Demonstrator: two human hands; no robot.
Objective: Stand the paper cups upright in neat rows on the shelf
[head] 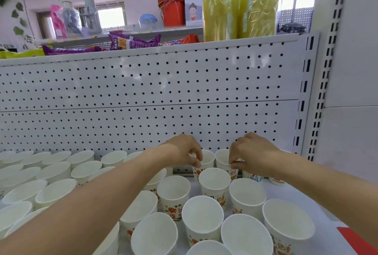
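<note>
Left hand (182,150): fingers curled, thumb and fingertips pinching the near rim of the left cup (207,157). Right hand (253,152): fingers curled likewise, pinching the rim of the right cup (222,155) on its right side. Neither hand is wide; each holds one cup by the lip only.

Both cups stand mouth up, long axis vertical, in the back row. They are just beside each other and close to the perforated back panel (143,91). Contact with each other or with the panel cannot be told.

Governing relation: each cup sits below and inboard of its hand, the left cup to the right of the left hand and the right cup to the left of the right hand. The two grips therefore face one another across the pair. Each hand is nearer its own cup, so no crossing is called for.

Judgement: the step in hand appears to be fine alignment of this pair within the back row. Any correction would run sideways or rearward with the axis kept vertical. A lip pinch on thin paper may dent the rim or tip the cup.

Surface: white shelf (296,193), flat, with a bare patch at the right.

Room:
- A front cup (214,181) stands directly before the pair, leaving little room toward the person.
- Further printed cups (252,177) lie partly hidden under the right wrist.
- A dark gap shows left of the left cup.
- The packed upright rows (55,170) fill the left side.
- The yellow packs (239,13) on the upper shelf are well apart from the work
</note>
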